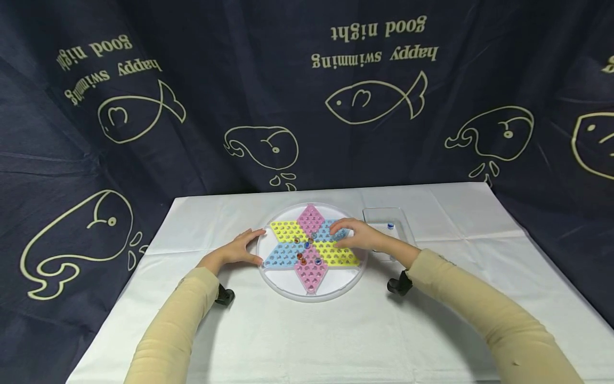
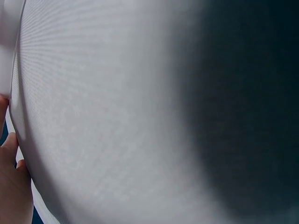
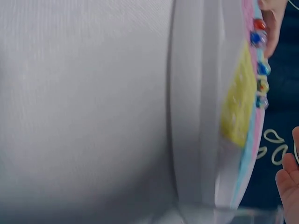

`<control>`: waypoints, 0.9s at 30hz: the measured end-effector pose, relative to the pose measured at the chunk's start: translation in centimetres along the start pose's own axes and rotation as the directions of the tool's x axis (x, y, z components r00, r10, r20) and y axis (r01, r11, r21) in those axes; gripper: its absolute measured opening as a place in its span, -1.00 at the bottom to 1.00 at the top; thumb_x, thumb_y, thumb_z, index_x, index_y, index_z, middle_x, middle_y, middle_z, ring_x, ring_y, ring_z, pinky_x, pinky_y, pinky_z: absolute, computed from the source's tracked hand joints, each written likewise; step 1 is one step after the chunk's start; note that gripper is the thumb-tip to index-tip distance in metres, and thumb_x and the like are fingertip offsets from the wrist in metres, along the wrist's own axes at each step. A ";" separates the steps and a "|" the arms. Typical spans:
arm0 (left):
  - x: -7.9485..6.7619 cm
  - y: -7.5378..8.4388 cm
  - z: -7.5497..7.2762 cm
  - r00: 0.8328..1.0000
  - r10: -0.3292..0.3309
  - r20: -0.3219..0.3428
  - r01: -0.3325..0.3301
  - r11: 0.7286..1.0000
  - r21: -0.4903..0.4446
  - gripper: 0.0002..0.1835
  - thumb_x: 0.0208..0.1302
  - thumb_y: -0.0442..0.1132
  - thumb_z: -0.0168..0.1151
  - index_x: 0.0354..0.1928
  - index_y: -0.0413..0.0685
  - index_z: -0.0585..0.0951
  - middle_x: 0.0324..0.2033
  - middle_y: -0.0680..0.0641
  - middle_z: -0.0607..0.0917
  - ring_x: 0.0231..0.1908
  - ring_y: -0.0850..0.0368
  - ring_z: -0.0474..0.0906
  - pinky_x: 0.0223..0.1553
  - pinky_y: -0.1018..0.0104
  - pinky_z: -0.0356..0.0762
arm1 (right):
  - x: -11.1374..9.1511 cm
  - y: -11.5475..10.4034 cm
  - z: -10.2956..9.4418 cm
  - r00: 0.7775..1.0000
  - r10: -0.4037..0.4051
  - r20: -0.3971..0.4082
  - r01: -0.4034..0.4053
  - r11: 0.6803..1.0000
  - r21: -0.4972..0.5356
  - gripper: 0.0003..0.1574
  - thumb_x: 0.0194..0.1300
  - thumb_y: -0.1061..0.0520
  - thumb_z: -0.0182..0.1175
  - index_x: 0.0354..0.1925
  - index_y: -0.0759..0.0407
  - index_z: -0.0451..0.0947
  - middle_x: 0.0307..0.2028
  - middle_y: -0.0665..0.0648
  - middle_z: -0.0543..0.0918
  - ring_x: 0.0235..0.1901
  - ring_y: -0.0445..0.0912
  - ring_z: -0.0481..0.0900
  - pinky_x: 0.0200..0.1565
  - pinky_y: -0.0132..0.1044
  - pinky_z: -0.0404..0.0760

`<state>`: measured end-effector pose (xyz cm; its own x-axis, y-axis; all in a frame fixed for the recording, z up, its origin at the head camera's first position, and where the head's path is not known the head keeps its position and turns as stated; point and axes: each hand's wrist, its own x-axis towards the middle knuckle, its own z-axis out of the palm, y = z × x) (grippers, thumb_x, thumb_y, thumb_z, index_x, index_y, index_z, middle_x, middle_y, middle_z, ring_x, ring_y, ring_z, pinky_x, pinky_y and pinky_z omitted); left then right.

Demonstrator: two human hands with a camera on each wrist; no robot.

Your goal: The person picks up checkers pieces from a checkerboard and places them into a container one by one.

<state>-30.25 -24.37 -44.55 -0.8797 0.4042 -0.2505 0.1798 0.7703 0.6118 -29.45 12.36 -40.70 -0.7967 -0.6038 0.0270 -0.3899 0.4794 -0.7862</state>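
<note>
The left hand is resting wide open, thumb and fingers touching the left rim of the star-patterned board, which is lying on the tablecloth. The right hand is hovering half open over the board's right side, holding nothing visible. Marbles are sitting around its centre, beside a clear box

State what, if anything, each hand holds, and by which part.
Nothing is visibly held: the spread left hand touches the left edge of the game board; the right hand, over the board, shows nothing pinched.
</note>
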 end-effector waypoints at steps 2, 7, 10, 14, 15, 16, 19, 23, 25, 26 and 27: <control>0.0 0.0 0.0 1.000 -0.001 0.001 0.001 1.000 0.002 0.06 -0.18 0.11 0.45 0.38 0.05 0.11 0.38 -0.35 -0.10 0.37 -0.29 -0.28 0.27 -0.29 -0.21 | 0.2 0.1 0.6 1.000 -0.017 0.016 0.017 1.000 -0.021 -0.63 0.09 0.17 0.29 -0.11 0.28 0.55 0.14 0.29 0.44 0.23 0.22 0.23 0.27 0.21 0.04; 0.0 0.0 0.0 1.000 0.003 0.000 -0.003 1.000 0.005 0.06 -0.17 0.11 0.45 0.38 0.05 0.11 0.38 -0.35 -0.10 0.37 -0.29 -0.28 0.27 -0.29 -0.21 | 0.7 0.5 1.8 0.997 -0.057 0.058 0.060 0.997 -0.040 -0.64 0.09 0.16 0.29 -0.12 0.28 0.55 0.14 0.30 0.43 0.22 0.22 0.25 0.25 0.17 0.14; 0.0 0.0 0.0 1.000 0.003 0.001 -0.003 1.000 0.002 0.06 -0.17 0.11 0.44 0.38 0.05 0.11 0.38 -0.35 -0.10 0.37 -0.29 -0.29 0.27 -0.30 -0.22 | 0.9 0.4 2.3 0.995 -0.070 0.068 0.072 0.997 -0.033 -0.61 0.08 0.17 0.30 -0.10 0.29 0.54 0.13 0.30 0.43 0.20 0.21 0.28 0.24 0.12 0.19; 0.0 0.0 0.0 1.000 -0.002 -0.001 0.002 1.000 -0.001 0.06 -0.18 0.12 0.44 0.38 0.05 0.11 0.38 -0.34 -0.10 0.37 -0.30 -0.29 0.27 -0.30 -0.22 | 1.0 0.3 2.8 0.997 -0.054 0.059 0.059 0.995 -0.076 -0.58 0.03 0.14 0.33 -0.10 0.23 0.55 0.16 0.28 0.41 0.22 0.22 0.22 0.26 0.16 0.09; 0.1 0.0 0.0 1.000 -0.003 -0.002 0.003 1.000 -0.001 0.06 -0.17 0.12 0.44 0.38 0.05 0.11 0.38 -0.34 -0.10 0.37 -0.30 -0.29 0.27 -0.30 -0.22 | 1.0 0.2 2.9 0.997 -0.048 0.057 0.053 0.994 -0.092 -0.57 0.02 0.12 0.34 -0.10 0.22 0.55 0.18 0.27 0.39 0.24 0.22 0.19 0.27 0.18 0.05; 0.1 0.0 0.0 1.000 -0.004 -0.002 0.004 1.000 0.000 0.06 -0.17 0.12 0.44 0.38 0.05 0.11 0.38 -0.34 -0.10 0.37 -0.30 -0.29 0.27 -0.30 -0.22 | 1.0 0.3 3.0 0.998 -0.042 0.055 0.047 0.993 -0.108 -0.57 0.01 0.11 0.35 -0.11 0.20 0.55 0.20 0.27 0.37 0.26 0.23 0.15 0.27 0.20 0.02; 0.1 0.0 0.0 1.000 -0.006 -0.002 0.006 1.000 -0.002 0.06 -0.18 0.12 0.44 0.38 0.06 0.11 0.38 -0.34 -0.10 0.37 -0.30 -0.28 0.27 -0.30 -0.22 | 1.0 0.3 3.3 0.998 -0.036 0.052 0.043 0.989 -0.142 -0.56 -0.02 0.09 0.36 -0.12 0.18 0.56 0.25 0.27 0.30 0.31 0.26 0.03 0.27 0.25 -0.07; 0.0 0.0 0.0 1.000 -0.008 0.000 0.008 1.000 0.000 0.06 -0.18 0.12 0.44 0.38 0.07 0.11 0.38 -0.34 -0.11 0.37 -0.30 -0.28 0.27 -0.30 -0.22 | 1.0 0.4 3.7 0.998 -0.043 0.045 0.050 0.983 -0.175 -0.57 -0.04 0.06 0.37 -0.14 0.14 0.58 0.28 0.27 0.26 0.34 0.30 -0.06 0.27 0.29 -0.15; 0.0 0.1 0.0 1.000 -0.008 -0.001 0.008 1.000 -0.001 0.06 -0.18 0.13 0.44 0.38 0.07 0.11 0.38 -0.34 -0.10 0.37 -0.30 -0.28 0.27 -0.30 -0.22 | 1.1 0.5 3.9 0.998 -0.050 0.047 0.058 0.981 -0.186 -0.59 -0.04 0.05 0.37 -0.16 0.13 0.59 0.29 0.27 0.26 0.34 0.32 -0.08 0.26 0.31 -0.15; 0.0 0.1 0.0 1.000 -0.009 -0.001 0.009 1.000 0.000 0.06 -0.18 0.13 0.44 0.38 0.07 0.11 0.38 -0.34 -0.10 0.37 -0.30 -0.28 0.27 -0.30 -0.22 | 1.1 0.6 4.0 0.998 -0.048 0.050 0.057 0.981 -0.186 -0.59 -0.04 0.05 0.37 -0.16 0.12 0.59 0.29 0.26 0.25 0.34 0.31 -0.09 0.26 0.31 -0.16; 0.0 0.1 0.0 1.000 -0.008 -0.001 0.008 1.000 -0.001 0.06 -0.18 0.13 0.44 0.38 0.07 0.11 0.38 -0.34 -0.10 0.37 -0.30 -0.29 0.27 -0.31 -0.22 | 1.1 0.7 4.2 0.997 -0.048 0.053 0.057 0.980 -0.189 -0.59 -0.04 0.05 0.37 -0.16 0.11 0.59 0.30 0.26 0.25 0.34 0.32 -0.10 0.26 0.31 -0.16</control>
<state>-30.19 -24.33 -44.53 -0.8815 0.3974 -0.2550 0.1720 0.7732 0.6104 -28.68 9.32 -43.78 -0.7515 -0.6589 0.0320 -0.5149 0.5556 -0.6528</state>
